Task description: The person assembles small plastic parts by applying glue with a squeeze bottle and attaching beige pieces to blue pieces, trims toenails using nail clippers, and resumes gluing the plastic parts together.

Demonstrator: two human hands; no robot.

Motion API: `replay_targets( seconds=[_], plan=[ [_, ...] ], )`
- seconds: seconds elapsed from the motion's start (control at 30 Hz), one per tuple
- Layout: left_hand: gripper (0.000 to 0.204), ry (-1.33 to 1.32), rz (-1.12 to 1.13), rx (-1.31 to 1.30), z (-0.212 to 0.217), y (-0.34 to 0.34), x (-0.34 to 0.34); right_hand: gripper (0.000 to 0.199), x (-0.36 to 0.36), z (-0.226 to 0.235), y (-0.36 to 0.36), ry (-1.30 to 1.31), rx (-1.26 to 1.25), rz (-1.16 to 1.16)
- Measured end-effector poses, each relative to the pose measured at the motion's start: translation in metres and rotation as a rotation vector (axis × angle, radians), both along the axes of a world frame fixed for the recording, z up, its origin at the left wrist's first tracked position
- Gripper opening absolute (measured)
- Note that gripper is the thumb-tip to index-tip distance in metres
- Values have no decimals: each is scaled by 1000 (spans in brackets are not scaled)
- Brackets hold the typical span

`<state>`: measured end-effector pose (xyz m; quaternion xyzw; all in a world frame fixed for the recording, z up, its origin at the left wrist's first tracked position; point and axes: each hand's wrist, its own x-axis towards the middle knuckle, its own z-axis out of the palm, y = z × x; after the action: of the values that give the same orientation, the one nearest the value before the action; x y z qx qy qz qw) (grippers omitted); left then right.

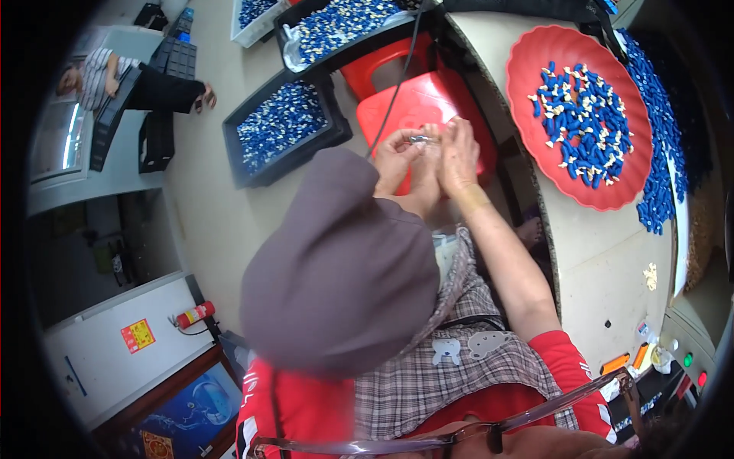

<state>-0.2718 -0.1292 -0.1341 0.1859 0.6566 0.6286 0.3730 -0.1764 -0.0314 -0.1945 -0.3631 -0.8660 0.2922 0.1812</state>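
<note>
My bare foot [425, 182] rests on a red plastic stool [394, 107], its leg bent up under dark grey cloth [344, 268]. On the foot's left side, my left hand [394, 159] is closed, its fingertips pinching a small shiny metal tool [420, 139] that looks like a nail clipper, up against the toes. My right hand [459, 157] lies along the other side of the foot, its fingers bent around the toes. The toes are partly hidden by the fingers.
Black bins [330, 136] of small blue-and-cream pieces stand ahead. At right, a red scalloped tray [526, 126] on the worktop [589, 252] holds similar pieces, beside a blue heap [657, 183]. A dark cable [397, 88] hangs past the stool. Another person [99, 76] sits far left.
</note>
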Motion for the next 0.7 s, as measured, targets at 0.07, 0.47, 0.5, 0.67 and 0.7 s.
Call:
replay_targets(
  seconds=[0.07, 0.47, 0.5, 0.67, 0.7],
  plan=[
    [26, 16, -1, 55, -7, 0, -7, 53, 11, 10, -23, -200, 179, 107],
    [25, 14, -13, 4, 3, -4, -6, 68, 29, 9, -29, -220, 124, 69],
    [25, 17, -18, -11, 4, -3, -5, 66, 20, 10, -12, -270, 62, 62],
    [25, -28, -26, 36, -2, -4, -8, 68, 28, 2, -16, -204, 41, 146],
    [25, -41, -34, 55, -4, -6, -9, 68, 32, 6, -28, -206, 40, 157]
  ],
)
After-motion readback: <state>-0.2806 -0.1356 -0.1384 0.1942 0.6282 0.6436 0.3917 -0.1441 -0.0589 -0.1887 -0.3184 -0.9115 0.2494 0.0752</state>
